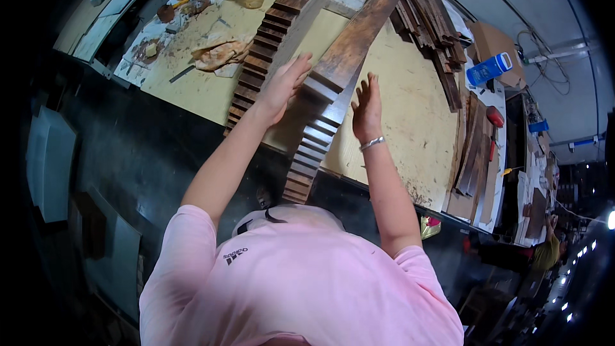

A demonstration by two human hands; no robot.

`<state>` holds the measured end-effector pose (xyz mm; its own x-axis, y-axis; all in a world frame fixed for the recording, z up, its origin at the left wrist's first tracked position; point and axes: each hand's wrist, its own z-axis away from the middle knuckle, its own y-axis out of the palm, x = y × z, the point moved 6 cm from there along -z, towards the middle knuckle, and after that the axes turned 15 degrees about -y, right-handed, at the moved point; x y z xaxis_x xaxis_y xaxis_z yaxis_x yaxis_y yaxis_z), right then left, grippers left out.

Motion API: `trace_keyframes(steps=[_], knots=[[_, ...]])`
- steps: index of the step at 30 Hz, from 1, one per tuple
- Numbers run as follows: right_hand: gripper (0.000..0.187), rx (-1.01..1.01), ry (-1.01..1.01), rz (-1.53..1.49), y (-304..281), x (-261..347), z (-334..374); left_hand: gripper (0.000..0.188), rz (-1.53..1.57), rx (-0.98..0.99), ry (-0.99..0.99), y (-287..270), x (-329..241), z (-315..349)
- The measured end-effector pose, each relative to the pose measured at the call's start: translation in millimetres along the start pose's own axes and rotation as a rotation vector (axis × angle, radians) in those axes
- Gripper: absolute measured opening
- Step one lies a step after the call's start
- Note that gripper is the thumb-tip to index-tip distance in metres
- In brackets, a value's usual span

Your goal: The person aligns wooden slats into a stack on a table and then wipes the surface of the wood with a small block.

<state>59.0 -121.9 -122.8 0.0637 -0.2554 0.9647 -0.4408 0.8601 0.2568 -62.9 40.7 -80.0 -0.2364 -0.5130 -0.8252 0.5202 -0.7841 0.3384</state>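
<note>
"While we look down through the head view, what do our hands hold?"

"Nothing that we can see. Our left hand (283, 90) is unclenched, fingers stretched out, between the two stacks; whether it meets the wood, we cannot tell. Our right hand (367, 112) is released too, fingers pointing up, just beside the nearer stack's other flank."

"And where is that stack of dark boards (349, 45)?"

"Between our hands, over the pale tabletop (410, 122), to the right of the second stack (282, 29). Its lower ends appear to reach past the tabletop's near edge."

"How do we handle it well?"

"We judge that flat palms set opposite each other, pressing evenly, would serve best; fingertips alone could nudge single boards out of line. We should bring both sides in together and avoid leaning on the overhanging end, which could tip."

"Which way does it point?"

"Its long axis runs away from us, slanting rightward at the far end. The stepped ends face our pink shirt (307, 269); the far end lies near the dark strips (429, 19). The second stack slants much the same way."
</note>
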Motion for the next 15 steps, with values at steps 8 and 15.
trace_keyframes(steps=[8,15], knots=[[0.068,0.157,-0.181,-0.061,52.7,49.6,-38.6,0.048,-0.083,0.199,0.133,34.0,-10.5,-4.2],[0.058,0.154,-0.202,-0.146,46.7,40.5,-31.7,0.046,-0.134,0.264,0.151,45.1,-8.1,21.3]])
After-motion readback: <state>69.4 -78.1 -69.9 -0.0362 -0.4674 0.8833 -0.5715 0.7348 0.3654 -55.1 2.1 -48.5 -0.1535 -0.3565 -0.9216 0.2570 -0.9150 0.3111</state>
